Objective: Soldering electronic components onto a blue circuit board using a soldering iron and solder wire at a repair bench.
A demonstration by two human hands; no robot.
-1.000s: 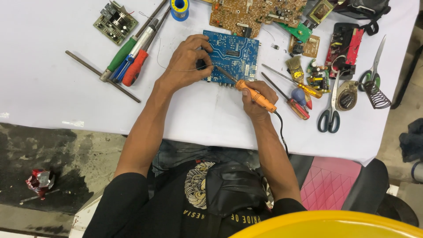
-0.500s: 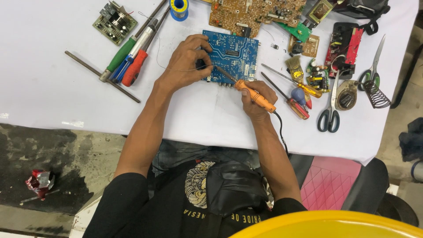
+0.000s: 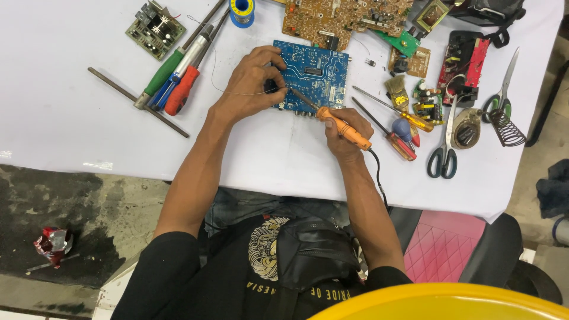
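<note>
A blue circuit board (image 3: pixel 314 74) lies on the white table (image 3: pixel 71 136). My right hand (image 3: pixel 347 133) grips an orange-handled soldering iron (image 3: pixel 341 125), its tip touching the board's left edge. My left hand (image 3: pixel 252 83) rests on the board's left side and pinches a thin solder wire (image 3: pixel 237 93) that meets the iron tip. The wire runs up to a blue solder spool (image 3: pixel 242 10) at the table's far edge.
Green, blue and red screwdrivers (image 3: pixel 175 80) and a metal rod (image 3: pixel 137 102) lie left. A brown circuit board (image 3: pixel 338 18), small boards (image 3: pixel 155 28), scissors (image 3: pixel 447 142), more screwdrivers (image 3: pixel 394 127) and an iron stand (image 3: pixel 507 127) crowd the right. A pink chair (image 3: pixel 441 246) stands below.
</note>
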